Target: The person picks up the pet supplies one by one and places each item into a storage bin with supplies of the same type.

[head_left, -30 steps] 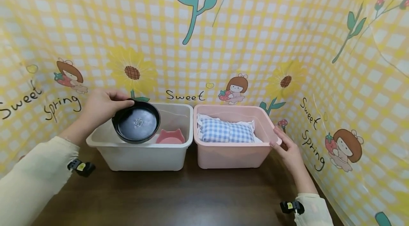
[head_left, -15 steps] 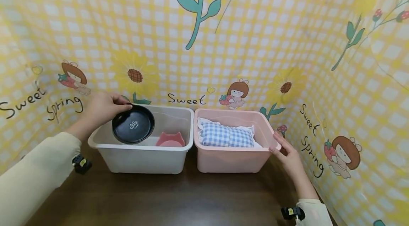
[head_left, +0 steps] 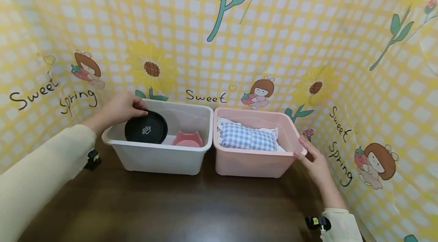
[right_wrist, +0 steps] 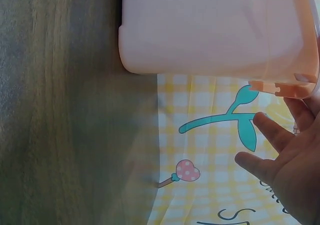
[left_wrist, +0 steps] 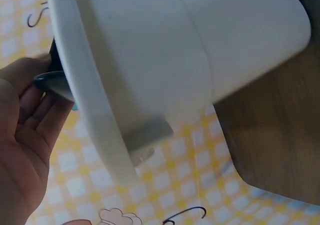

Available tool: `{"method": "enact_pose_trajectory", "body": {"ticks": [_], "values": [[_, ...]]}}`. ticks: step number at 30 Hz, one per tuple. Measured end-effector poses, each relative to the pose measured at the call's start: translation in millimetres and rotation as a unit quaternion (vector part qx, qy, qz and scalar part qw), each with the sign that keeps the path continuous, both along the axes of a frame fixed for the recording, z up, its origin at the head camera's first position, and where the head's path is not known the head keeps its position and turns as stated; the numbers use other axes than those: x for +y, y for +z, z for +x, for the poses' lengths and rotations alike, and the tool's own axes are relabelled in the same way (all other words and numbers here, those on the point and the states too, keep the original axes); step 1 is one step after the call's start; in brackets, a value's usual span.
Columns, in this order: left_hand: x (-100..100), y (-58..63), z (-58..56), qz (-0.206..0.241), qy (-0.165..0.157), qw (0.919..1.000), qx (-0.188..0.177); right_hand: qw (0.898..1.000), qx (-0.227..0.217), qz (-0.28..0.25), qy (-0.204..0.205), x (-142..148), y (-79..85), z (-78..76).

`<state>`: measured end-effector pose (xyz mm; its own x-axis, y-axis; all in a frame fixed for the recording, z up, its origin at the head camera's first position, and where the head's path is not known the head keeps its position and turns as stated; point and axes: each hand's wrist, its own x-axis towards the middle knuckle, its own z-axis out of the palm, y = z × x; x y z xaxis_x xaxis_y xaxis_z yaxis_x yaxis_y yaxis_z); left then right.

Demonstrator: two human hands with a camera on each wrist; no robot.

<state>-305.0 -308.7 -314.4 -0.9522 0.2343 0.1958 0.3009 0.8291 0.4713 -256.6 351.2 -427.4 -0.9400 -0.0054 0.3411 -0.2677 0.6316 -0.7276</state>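
Note:
My left hand pinches the rim of a round black dish with a white paw print, thumb and fingers at its upper edge. The dish is tilted, inside the left part of the white bin. To its right in that bin lies a pink cat-eared dish. In the left wrist view, the bin wall hides most of the black dish. My right hand touches the right front corner of the pink bin; in the right wrist view its fingers are spread, fairly straight, below the rim.
Inside the pink bin lies a blue-and-white checked cushion with a frilled edge. Both bins stand side by side on a dark wooden table. Yellow checked cloth with printed flowers and figures rises behind and at the sides.
My left hand has lowered the black dish from above the white bin's front rim down into the bin. My right hand has stayed at the pink bin's corner. The head view has shifted slightly.

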Motion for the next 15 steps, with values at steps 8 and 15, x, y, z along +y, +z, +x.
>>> {"method": "enact_pose_trajectory", "body": {"ticks": [8,15], "values": [[-0.1,-3.2,-8.9,-0.07,-0.056,0.9958,-0.023,1.0,0.003,-0.013,0.011,-2.0,1.7,6.4],[9.8,-4.4,-13.4,-0.092,-0.086,0.9912,-0.041,1.0,-0.008,-0.012,0.01,-2.6,3.5,4.3]]}}
